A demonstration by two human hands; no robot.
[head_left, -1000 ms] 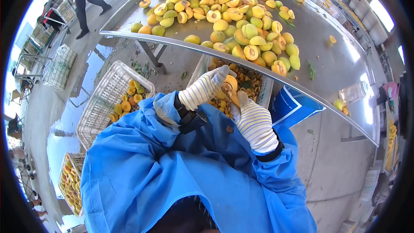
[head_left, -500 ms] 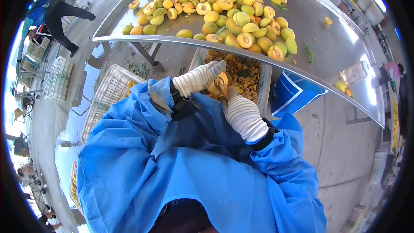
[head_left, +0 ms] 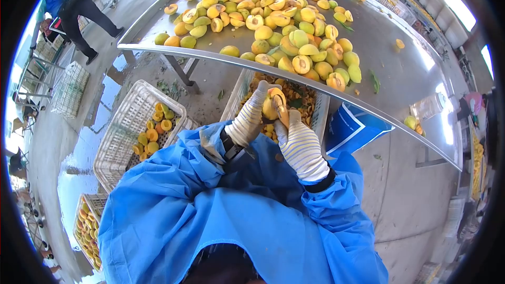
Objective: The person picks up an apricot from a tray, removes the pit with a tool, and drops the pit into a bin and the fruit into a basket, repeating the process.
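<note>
Both my hands wear striped knit gloves and meet above a white crate (head_left: 232,101) filled with fruit scraps, under the table edge. My left hand (head_left: 249,118) is closed around a yellow peach (head_left: 269,108) whose cut, orange side shows at the top. Against that peach, my right hand (head_left: 300,144) pinches a slim brownish tool (head_left: 283,114); its exact kind is hard to make out. Peach halves (head_left: 263,32) lie heaped on the metal table (head_left: 368,47) just beyond my hands, some cut side up.
At my left, a white crate (head_left: 117,126) holds several peach halves, and a fuller crate (head_left: 87,231) stands nearer. A blue bag (head_left: 350,129) sits under the table on the right. A clear container (head_left: 427,106) rests on the table. A person (head_left: 79,16) bends over at upper left.
The peach has turned up and shows more between my hands. My left arm has shifted right in view, uncovering the left crate and its peach halves. The view has moved slightly.
</note>
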